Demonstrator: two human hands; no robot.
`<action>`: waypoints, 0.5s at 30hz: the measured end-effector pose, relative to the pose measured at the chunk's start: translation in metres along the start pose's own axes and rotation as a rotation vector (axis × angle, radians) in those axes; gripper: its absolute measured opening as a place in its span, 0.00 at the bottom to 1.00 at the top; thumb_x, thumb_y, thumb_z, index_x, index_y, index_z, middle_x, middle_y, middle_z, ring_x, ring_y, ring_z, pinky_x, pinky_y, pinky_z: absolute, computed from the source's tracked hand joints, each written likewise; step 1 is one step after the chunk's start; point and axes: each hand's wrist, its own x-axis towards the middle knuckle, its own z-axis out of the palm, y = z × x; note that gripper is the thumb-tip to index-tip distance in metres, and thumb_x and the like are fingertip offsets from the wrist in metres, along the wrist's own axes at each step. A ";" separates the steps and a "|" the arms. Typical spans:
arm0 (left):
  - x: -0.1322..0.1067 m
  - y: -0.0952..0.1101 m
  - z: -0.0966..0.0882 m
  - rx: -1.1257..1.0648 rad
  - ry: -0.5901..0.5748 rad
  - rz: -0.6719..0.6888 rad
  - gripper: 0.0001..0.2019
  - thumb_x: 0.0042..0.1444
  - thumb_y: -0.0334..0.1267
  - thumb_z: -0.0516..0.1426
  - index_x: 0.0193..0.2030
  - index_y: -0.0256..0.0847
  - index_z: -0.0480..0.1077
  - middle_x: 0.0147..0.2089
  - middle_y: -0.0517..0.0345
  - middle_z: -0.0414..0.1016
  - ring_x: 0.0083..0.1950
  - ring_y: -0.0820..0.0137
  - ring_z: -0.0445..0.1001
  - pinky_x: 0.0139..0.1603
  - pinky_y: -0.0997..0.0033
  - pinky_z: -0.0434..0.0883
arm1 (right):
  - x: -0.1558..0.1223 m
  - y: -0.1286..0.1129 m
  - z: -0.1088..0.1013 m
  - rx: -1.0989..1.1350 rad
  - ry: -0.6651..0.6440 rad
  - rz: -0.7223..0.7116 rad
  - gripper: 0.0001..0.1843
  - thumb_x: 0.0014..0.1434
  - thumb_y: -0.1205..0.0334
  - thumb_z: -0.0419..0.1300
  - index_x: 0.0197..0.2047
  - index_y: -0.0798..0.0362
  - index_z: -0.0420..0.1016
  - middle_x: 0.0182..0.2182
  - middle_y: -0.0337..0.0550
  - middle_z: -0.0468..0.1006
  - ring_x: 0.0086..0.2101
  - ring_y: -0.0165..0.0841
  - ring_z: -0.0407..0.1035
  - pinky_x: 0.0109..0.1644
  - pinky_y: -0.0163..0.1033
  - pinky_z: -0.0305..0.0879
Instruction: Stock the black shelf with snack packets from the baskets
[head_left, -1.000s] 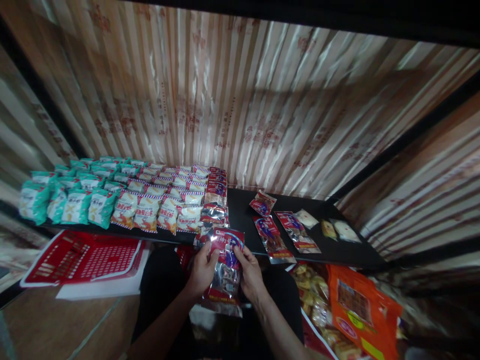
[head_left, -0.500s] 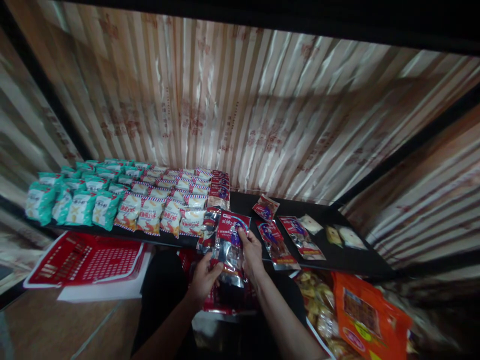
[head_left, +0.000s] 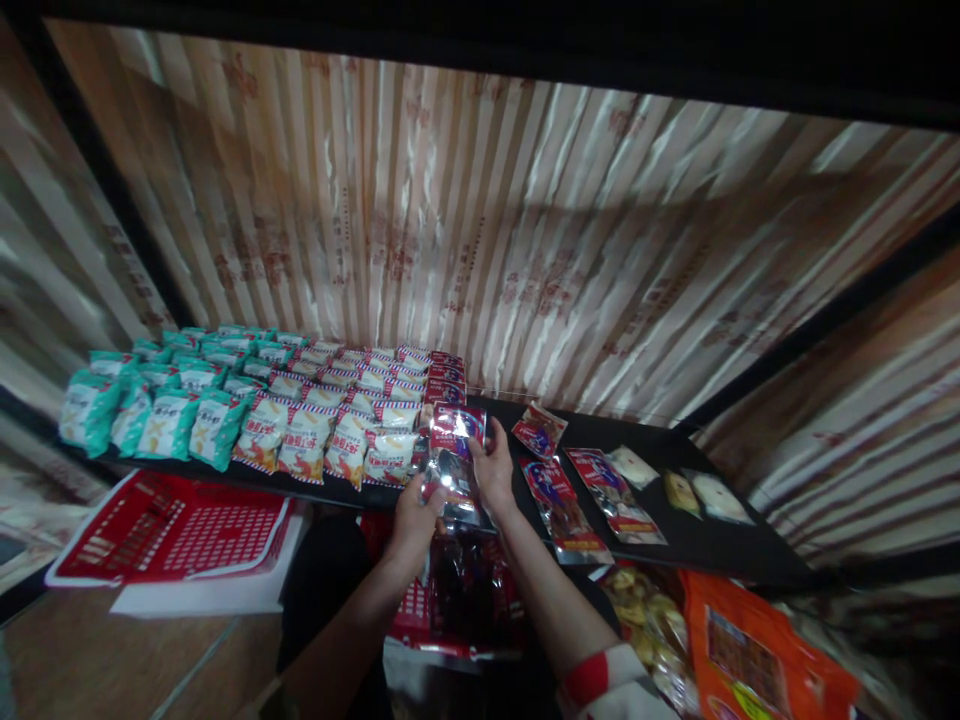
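Between both hands I hold a red and purple snack packet point(head_left: 456, 455) with a clear lower part, tilted over the front of the black shelf point(head_left: 517, 430). My left hand point(head_left: 414, 515) grips its lower left corner, thumb on the front. My right hand point(head_left: 495, 465) has its right edge, with the thumb across the face. Just behind the packet, a column of similar red packets point(head_left: 448, 375) runs toward the back. White and orange snack bags point(head_left: 349, 440) stand in rows to the left, beside several teal bags point(head_left: 161, 425).
Loose red packets point(head_left: 562, 505) lie to the right, near small pale packets point(head_left: 720, 497). A red basket point(head_left: 217, 535) sits below left; another red basket point(head_left: 411, 610) with dark packets is between my knees. An orange bag point(head_left: 757, 650) lies lower right. Striped sheeting point(head_left: 420, 230) backs the shelf.
Both hands have moved the held packet up and forward, closer to the red column on the shelf. The view has shifted slightly.
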 end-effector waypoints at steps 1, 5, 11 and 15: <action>0.003 0.001 0.001 -0.001 0.008 0.009 0.19 0.45 0.42 0.61 0.44 0.37 0.67 0.24 0.67 0.68 0.15 0.80 0.61 0.15 0.79 0.59 | 0.003 0.001 0.001 -0.058 0.009 -0.034 0.39 0.48 0.54 0.61 0.63 0.51 0.58 0.32 0.38 0.77 0.29 0.33 0.69 0.37 0.37 0.65; 0.012 0.004 0.008 -0.014 0.028 0.026 0.14 0.48 0.39 0.59 0.41 0.38 0.67 0.22 0.68 0.67 0.14 0.81 0.60 0.15 0.80 0.58 | 0.014 0.003 0.007 -0.236 0.002 -0.181 0.27 0.51 0.56 0.56 0.55 0.52 0.69 0.42 0.45 0.76 0.40 0.36 0.69 0.49 0.41 0.63; 0.020 0.004 0.015 -0.114 0.155 -0.034 0.16 0.46 0.38 0.61 0.41 0.37 0.64 0.26 0.64 0.71 0.18 0.78 0.67 0.18 0.78 0.65 | 0.028 0.010 0.014 -0.381 0.024 -0.229 0.21 0.53 0.60 0.52 0.48 0.56 0.76 0.42 0.50 0.76 0.43 0.38 0.68 0.53 0.44 0.61; 0.024 -0.006 0.015 -0.131 0.168 -0.012 0.15 0.45 0.40 0.60 0.38 0.38 0.65 0.24 0.64 0.70 0.18 0.77 0.67 0.18 0.78 0.65 | 0.036 0.015 0.017 -0.416 0.032 -0.220 0.20 0.53 0.61 0.52 0.47 0.56 0.77 0.42 0.50 0.76 0.43 0.38 0.68 0.53 0.44 0.61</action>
